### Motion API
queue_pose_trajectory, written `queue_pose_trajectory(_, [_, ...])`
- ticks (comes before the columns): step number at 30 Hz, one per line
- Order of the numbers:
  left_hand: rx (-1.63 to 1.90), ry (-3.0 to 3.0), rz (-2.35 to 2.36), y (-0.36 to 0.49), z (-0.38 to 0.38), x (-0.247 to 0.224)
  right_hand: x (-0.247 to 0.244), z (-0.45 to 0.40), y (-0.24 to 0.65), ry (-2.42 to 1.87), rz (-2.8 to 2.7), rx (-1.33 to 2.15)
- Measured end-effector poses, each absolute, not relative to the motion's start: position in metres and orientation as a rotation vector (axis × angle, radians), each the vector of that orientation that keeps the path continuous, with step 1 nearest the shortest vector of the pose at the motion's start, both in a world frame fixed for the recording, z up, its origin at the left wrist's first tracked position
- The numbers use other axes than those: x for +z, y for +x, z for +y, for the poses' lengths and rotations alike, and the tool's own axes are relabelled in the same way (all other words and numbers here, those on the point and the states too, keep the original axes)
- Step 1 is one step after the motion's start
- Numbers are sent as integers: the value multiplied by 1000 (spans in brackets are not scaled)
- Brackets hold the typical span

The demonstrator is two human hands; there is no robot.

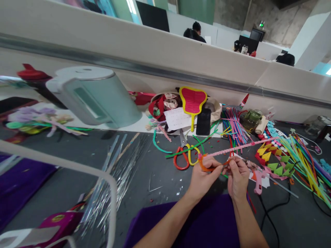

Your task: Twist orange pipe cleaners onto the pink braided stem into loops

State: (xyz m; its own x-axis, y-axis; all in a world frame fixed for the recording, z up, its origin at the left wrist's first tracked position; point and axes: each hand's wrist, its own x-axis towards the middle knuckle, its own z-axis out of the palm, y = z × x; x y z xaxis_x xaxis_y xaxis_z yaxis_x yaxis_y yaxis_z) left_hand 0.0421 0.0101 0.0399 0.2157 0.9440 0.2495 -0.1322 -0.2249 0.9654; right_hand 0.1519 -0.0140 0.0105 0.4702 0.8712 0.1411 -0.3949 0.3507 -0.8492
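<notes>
My left hand [203, 179] is closed in a pinch on an orange pipe cleaner [202, 166] that loops at the end of a pink twisted stem [230, 149]. The stem slants away to the upper right, over the table. My right hand [237, 176] pinches the orange pipe cleaner farther along, close to the left fingertips. Scissors [182, 163] with red and yellow handles lie just beyond my left hand, green pipe cleaners [186, 150] across them. To the right of my right hand is a pink hot glue gun [258, 182], its black cord trailing toward me.
A pale green kettle [103, 98] stands at the back left, near silver strips [120, 182]. A red and yellow fan shape [193, 100] and a phone [203, 122] are at the back. Colourful pipe cleaners [305, 160] spread at right. Purple cloth [214, 220] lies under my forearms.
</notes>
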Motion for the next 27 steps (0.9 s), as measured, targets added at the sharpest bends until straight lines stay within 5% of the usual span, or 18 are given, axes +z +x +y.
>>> queue_pose_trajectory(13, [1569, 2400, 742, 36, 9, 19, 2, -12, 147, -914, -504, 924])
queue_pose_trajectory(27, [1581, 2450, 843, 33, 17, 11, 11, -10, 150, -972, -527, 1017])
